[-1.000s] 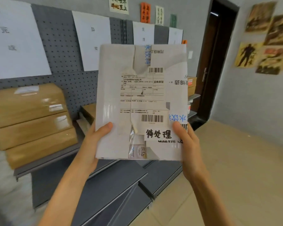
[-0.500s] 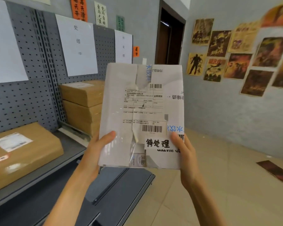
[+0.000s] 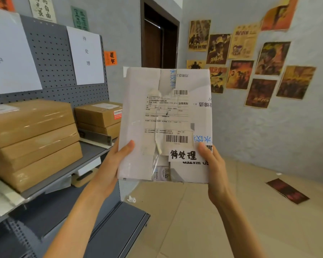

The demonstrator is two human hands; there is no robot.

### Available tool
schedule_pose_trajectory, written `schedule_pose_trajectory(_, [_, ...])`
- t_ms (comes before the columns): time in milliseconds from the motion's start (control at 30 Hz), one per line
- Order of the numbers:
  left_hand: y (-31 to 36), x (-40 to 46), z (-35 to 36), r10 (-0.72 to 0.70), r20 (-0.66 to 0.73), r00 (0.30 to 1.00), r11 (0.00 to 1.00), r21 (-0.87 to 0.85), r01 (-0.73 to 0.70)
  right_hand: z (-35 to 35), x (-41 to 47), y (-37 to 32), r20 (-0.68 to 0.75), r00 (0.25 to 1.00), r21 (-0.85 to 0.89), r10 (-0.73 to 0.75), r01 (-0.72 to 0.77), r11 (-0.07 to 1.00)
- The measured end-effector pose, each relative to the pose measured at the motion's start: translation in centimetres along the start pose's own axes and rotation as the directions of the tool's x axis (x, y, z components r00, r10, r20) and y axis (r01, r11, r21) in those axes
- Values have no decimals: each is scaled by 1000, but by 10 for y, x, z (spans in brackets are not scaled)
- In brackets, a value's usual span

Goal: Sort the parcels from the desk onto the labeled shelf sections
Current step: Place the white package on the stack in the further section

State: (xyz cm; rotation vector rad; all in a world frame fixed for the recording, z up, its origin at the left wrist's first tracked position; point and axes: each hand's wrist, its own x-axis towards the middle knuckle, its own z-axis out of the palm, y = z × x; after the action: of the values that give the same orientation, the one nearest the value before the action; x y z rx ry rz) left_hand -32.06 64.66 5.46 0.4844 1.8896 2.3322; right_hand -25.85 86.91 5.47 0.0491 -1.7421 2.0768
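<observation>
White paper-wrapped parcel held upright mid-frame, in front of the shelf's right end, clear of the shelf. Small print on its shipping form too fine to read; handwritten sticker reads 待处理. Fingers of both hands hidden behind parcel. Left hand grips lower left edge, thumb across front. Right hand grips lower right corner, thumb beside sticker. Both forearms rise from bottom edge, elbows cut off. Wall sheet reads 待处理 above brown boxes. Left stack cropped.
</observation>
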Motion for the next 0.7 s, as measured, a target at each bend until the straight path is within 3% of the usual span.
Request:
schedule_pose_trajectory(333, [-31, 109, 85, 28, -115, 993, 999, -15, -30, -89, 136, 23, 139, 988, 7, 63, -64, 998])
schedule_pose_trajectory(700, [-60, 199, 45, 28, -301, 953, 1000, 14, -25, -67, 249, 88, 352, 921, -31, 166, -166, 986])
